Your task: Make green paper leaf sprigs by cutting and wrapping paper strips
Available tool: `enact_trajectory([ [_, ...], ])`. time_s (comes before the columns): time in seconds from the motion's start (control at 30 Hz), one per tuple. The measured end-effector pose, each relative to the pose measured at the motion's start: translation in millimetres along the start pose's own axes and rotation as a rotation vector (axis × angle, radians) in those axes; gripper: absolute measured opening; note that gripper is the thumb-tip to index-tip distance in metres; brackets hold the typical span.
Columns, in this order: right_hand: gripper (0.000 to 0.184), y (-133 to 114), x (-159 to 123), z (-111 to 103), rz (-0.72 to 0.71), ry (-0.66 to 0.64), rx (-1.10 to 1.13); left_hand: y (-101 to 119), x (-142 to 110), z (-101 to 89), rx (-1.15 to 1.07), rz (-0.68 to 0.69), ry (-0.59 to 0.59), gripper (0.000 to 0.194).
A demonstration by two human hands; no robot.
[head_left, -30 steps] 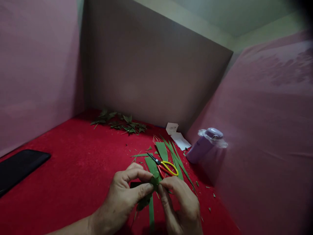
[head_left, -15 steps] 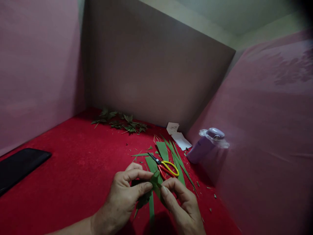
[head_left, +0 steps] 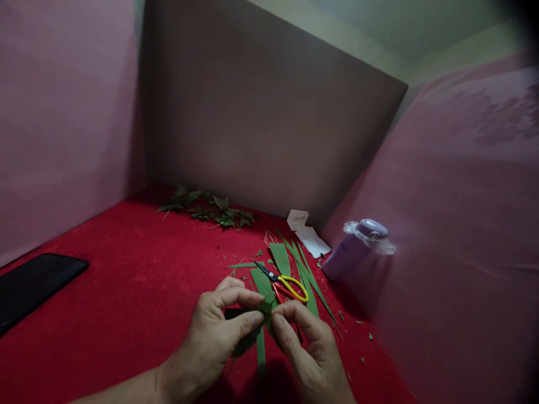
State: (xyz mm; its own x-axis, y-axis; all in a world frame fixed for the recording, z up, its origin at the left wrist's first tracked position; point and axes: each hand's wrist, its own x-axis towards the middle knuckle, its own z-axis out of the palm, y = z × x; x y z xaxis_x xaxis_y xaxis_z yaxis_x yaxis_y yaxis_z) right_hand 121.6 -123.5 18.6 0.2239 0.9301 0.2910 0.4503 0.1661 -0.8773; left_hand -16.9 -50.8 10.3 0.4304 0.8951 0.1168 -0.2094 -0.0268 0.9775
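In the head view, the left hand (head_left: 210,334) is nearly closed, thumb and forefinger pinching a curled green leaf piece (head_left: 266,303); the right hand (head_left: 310,349) pinches its right side between thumb and fingertips. The piece is held up over the red tabletop (head_left: 138,292) — just nearer than the red-and-yellow-handled scissors (head_left: 300,287), amid cut leaf strips (head_left: 279,258). Lobed leaves (head_left: 226,216) lie farther back.

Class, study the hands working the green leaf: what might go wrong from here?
The green leaf, pinched by the left hand and right hand, might tear if they pull unevenly.

The scissors lie just beyond the hands, so a stray knuckle could knock them.
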Motion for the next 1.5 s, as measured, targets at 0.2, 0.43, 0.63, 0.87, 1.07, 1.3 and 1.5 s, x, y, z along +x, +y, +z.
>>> enact_trajectory([
  [0.2,0.021,6,0,1,0.028,-0.042,0.034,2,0,2.0,0.001,0.024,0.022,0.014],
  [0.43,0.023,7,-3,5,0.055,0.002,0.131,0,-1,0.6,0.092,0.117,0.052,0.016],
  [0.63,0.026,3,-6,9,0.022,0.061,0.068,0,-1,0.3,0.141,0.164,0.055,0.017],
  [0.87,0.026,8,-7,8,0.109,0.042,0.159,0,-2,1.3,0.084,0.100,0.045,0.017],
  [1.07,0.023,11,-4,6,0.100,-0.013,0.160,2,-1,0.6,0.139,0.120,0.044,0.015],
  [1.3,0.026,8,-2,7,0.057,0.007,0.083,0,0,-1.1,0.130,0.079,0.022,0.016],
  [1.5,0.027,11,-2,2,0.136,0.016,0.195,13,6,-3.7,0.085,-0.125,-0.055,0.031],
])
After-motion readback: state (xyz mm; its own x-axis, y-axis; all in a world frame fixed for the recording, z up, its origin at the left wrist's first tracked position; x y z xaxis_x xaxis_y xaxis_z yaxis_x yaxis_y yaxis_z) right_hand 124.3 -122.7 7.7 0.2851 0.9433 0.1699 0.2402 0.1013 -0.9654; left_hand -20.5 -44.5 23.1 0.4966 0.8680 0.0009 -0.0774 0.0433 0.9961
